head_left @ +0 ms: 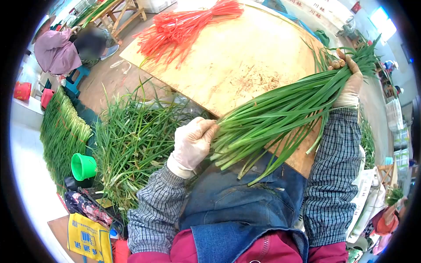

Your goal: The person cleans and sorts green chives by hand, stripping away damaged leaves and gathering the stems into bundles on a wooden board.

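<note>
A long bunch of garlic chives (pixel 280 103) stretches slantwise over the near edge of the wooden board, pale stem ends to the left, green tips to the upper right. My right hand (pixel 348 76), in a worn glove with bare fingertips, is closed around the leafy end. In a whitish glove, my left hand (pixel 195 142) is pinched at the pale stem ends; what exactly sits between its fingertips is partly hidden. A few loose stalks droop below the bunch, over my blue apron (pixel 245 193).
Red ties (pixel 184 28) lie on the wooden board (pixel 210 65), near scattered dirt. At left are a heap of loose leaves (pixel 131 144), stacked chives (pixel 66 131), a green bucket (pixel 83 166) and a yellow bag (pixel 87 236). Another person (pixel 57 50) sits at the upper left.
</note>
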Motion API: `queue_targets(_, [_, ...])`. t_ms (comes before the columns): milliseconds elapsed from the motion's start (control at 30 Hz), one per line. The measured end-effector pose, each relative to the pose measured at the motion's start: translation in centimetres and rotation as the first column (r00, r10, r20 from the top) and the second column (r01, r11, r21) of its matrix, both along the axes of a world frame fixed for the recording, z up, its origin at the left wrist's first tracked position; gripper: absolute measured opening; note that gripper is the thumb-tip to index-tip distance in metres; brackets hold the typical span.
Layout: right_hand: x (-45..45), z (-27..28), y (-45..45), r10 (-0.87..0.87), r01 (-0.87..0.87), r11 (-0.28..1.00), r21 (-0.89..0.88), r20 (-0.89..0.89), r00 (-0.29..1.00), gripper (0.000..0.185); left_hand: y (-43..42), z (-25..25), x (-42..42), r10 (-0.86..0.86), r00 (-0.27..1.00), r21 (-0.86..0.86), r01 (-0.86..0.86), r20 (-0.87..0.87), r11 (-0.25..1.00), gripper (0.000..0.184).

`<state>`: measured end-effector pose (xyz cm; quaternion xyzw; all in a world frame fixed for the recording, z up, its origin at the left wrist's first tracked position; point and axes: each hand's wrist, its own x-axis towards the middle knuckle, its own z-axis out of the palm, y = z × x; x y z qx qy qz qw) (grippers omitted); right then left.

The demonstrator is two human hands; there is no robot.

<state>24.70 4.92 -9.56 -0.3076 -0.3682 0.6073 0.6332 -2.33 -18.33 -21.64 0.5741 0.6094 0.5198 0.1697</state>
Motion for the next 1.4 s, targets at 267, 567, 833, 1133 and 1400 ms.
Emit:
queue_targets(267, [0.1,0.2,0.2,0.005,-0.005,1.000,-0.020,0.023,1.000,0.022,-7.7,-2.7,-6.3,0.696,0.707,0.109,-0.688,-0.123,0.718,0.013])
queue_targets(567, [-0.7,0.7,0.0,-0.048,0.046,0.999,0.030,0.069,0.997,0.024,-4.3,1.2,-0.5,0.235,0.833,0.061,-0.237,-0.501,0.970,0.023])
queue_targets(833, [-1.5,1.2,-1.3,-0.109,0.108,0.994,0.023,0.063,0.992,0.021,1.6,0.1,1.4,-0.038,0.850,0.005,0.048,-0.526,0.999,0.018])
queue_targets(1133, [-0.7,0.7,-0.4,-0.063,0.064,0.998,-0.011,0.019,0.998,0.020,-5.2,-2.1,-4.6,0.501,0.799,0.267,-0.429,-0.334,0.863,0.008])
queue_targets(1400, [-0.3,0.7,-0.2,-0.010,0.009,1.000,0.021,0.032,0.999,0.026,-11.4,-1.7,-6.7,0.402,0.663,0.017,-0.506,-0.632,0.862,0.010])
